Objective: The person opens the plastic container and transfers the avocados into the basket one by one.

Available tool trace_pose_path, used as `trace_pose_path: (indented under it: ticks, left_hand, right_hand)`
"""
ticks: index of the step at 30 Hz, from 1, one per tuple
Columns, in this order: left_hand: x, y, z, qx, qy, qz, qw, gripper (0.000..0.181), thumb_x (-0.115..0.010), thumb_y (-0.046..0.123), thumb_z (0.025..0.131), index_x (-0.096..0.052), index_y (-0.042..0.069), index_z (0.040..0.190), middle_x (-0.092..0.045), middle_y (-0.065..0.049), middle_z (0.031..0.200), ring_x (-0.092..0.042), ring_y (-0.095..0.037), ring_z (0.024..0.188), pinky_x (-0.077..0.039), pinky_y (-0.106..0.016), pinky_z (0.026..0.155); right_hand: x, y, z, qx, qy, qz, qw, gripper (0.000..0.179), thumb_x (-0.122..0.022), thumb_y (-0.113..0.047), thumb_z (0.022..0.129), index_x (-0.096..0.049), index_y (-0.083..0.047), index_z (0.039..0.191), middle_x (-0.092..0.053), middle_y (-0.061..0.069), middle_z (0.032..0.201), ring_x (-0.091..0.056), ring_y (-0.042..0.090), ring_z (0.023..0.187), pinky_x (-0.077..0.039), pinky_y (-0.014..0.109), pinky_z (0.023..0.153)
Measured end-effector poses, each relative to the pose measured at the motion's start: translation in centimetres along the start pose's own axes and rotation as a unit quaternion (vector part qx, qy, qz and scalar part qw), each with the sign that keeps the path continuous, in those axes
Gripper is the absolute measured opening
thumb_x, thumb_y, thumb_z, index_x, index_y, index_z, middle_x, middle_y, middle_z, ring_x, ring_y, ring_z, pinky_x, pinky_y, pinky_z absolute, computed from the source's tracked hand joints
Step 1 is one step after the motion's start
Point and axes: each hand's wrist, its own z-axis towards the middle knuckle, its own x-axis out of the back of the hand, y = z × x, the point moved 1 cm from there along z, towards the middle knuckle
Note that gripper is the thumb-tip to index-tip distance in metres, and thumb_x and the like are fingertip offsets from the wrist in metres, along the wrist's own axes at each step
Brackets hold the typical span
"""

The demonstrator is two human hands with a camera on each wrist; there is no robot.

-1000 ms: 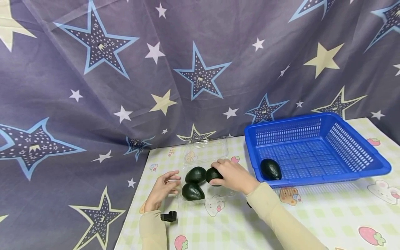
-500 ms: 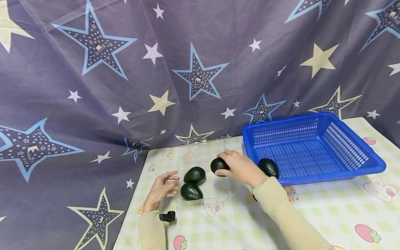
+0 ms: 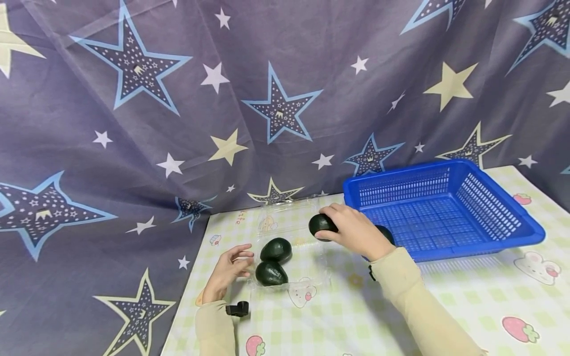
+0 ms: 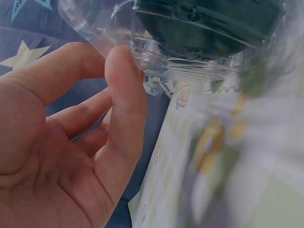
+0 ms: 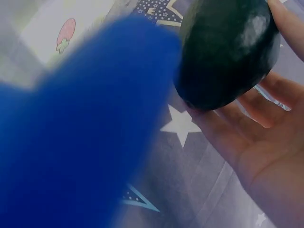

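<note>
My right hand (image 3: 354, 227) grips a dark green avocado (image 3: 322, 226) between thumb and fingers, held up off the table just left of the blue basket (image 3: 445, 251). In the right wrist view the avocado (image 5: 228, 52) shows its glossy skin against the fingers. Two more avocados, a rear one (image 3: 276, 250) and a front one (image 3: 271, 273), lie side by side in a clear plastic clamshell box (image 3: 311, 277) with its lid laid back. Beside the box's left wall is my left hand (image 3: 228, 271), fingers loosely bent; its fingertips (image 4: 121, 59) are at the plastic edge.
Another avocado (image 3: 385, 234) sits in the basket's near left corner, partly hidden by my right wrist. A checked tablecloth (image 3: 311, 326) covers the table, and a starry curtain (image 3: 213, 44) hangs directly behind it.
My right hand has lifted the avocado out of the clamshell box and moved it right and up toward the basket. My left hand has stayed at the box's left side.
</note>
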Motion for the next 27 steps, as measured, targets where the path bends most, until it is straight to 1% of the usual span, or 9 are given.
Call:
trace_pose_path:
  ticks: [5,8,12,21,27]
  left_hand:
    - [0.0,0.0,0.0,-0.002,-0.001,-0.001,1.0,0.055,-0.066,0.005,0.091,-0.049,0.001,0.144,-0.057,-0.027,0.127,-0.065,-0.032,0.092,-0.06,-0.028,0.065]
    - [0.1,0.1,0.0,-0.003,-0.005,0.003,1.0,0.055,-0.066,0.005,0.092,-0.048,0.0,0.144,-0.056,-0.027,0.127,-0.066,-0.029,0.09,-0.06,-0.028,0.065]
    - [0.1,0.2,0.0,-0.004,-0.007,0.005,1.0,0.055,-0.066,0.005,0.092,-0.047,0.0,0.144,-0.056,-0.027,0.128,-0.066,-0.026,0.089,-0.06,-0.028,0.066]
    - [0.3,0.0,0.0,-0.006,-0.006,0.003,1.0,0.055,-0.067,0.007,0.092,-0.048,0.0,0.143,-0.057,-0.026,0.127,-0.066,-0.027,0.09,-0.06,-0.028,0.066]
    - [0.1,0.0,-0.1,-0.008,-0.01,0.0,0.9999,0.055,-0.067,0.007,0.092,-0.048,-0.001,0.143,-0.057,-0.027,0.126,-0.066,-0.027,0.089,-0.061,-0.028,0.066]
  right_hand:
    - [0.8,0.2,-0.1,-0.008,-0.002,0.003,1.0,0.05,-0.076,-0.041,0.087,-0.065,-0.006,0.12,-0.067,0.012,0.109,-0.062,0.025,0.094,-0.055,0.041,0.077]
    - [1.3,0.4,-0.1,-0.015,-0.004,0.002,0.9999,0.052,-0.075,-0.042,0.087,-0.064,-0.005,0.123,-0.066,0.014,0.115,-0.062,0.027,0.097,-0.055,0.043,0.077]
    - [1.9,0.6,-0.1,-0.019,-0.003,-0.002,0.9998,0.054,-0.074,-0.042,0.088,-0.063,-0.005,0.124,-0.065,0.014,0.12,-0.062,0.027,0.097,-0.055,0.043,0.077]
    - [3.3,1.3,0.0,-0.03,-0.001,-0.008,0.9995,0.056,-0.075,-0.042,0.087,-0.062,-0.005,0.128,-0.065,0.011,0.108,-0.06,0.025,0.089,-0.052,0.042,0.074]
    - [4.0,2.2,0.0,-0.037,-0.003,-0.014,0.9992,0.055,-0.074,-0.041,0.088,-0.062,-0.004,0.127,-0.065,0.014,0.111,-0.06,0.027,0.089,-0.052,0.043,0.074]
